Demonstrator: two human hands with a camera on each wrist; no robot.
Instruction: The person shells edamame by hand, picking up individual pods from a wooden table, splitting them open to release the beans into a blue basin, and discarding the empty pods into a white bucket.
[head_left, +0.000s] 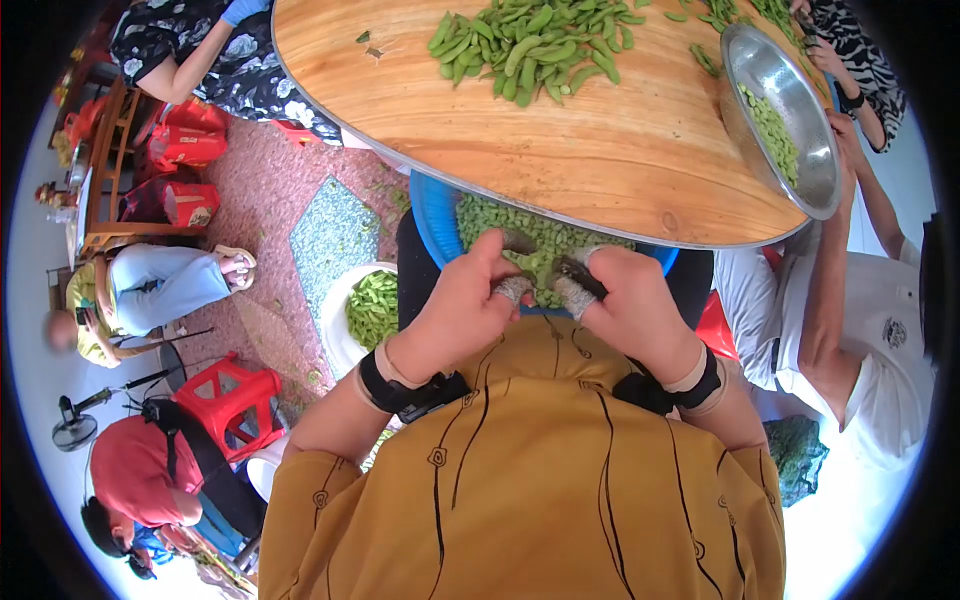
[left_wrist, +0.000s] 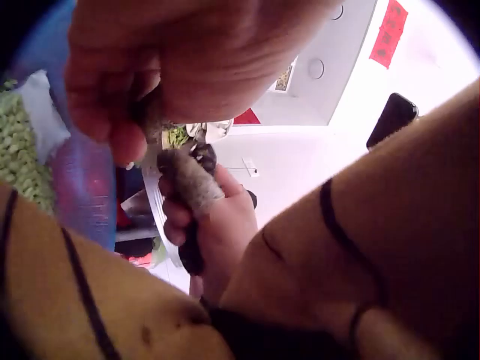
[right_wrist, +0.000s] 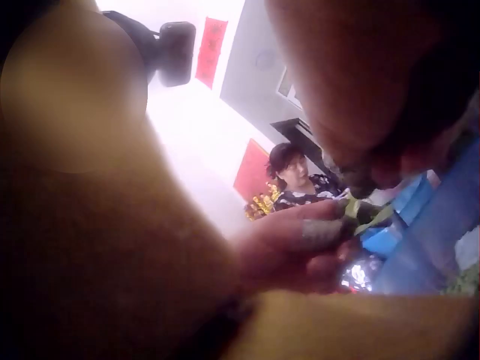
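My left hand [head_left: 465, 300] and right hand [head_left: 635, 310] face each other over a blue basin [head_left: 430, 220] of shelled green beans [head_left: 500, 220]. Both thumbs are wrapped in greyish tape, and dark coverings show on fingertips. In the right wrist view, the left hand [right_wrist: 289, 251] pinches a green bean pod [right_wrist: 371, 216] between thumb and fingers. Close above it hang the right hand's curled, shadowed fingers. The left wrist view shows the right hand [left_wrist: 217, 217] with its taped thumb against the dark-covered fingers; I cannot tell whether it holds something.
A wooden table [head_left: 600, 170] overhangs the basin's far side, bearing a heap of pods [head_left: 530, 50]. At its right edge, another person's hand holds a tilted metal bowl [head_left: 735, 110] of beans. A white bucket of pods [head_left: 372, 305] and red stool [head_left: 230, 400] stand left; people sit around.
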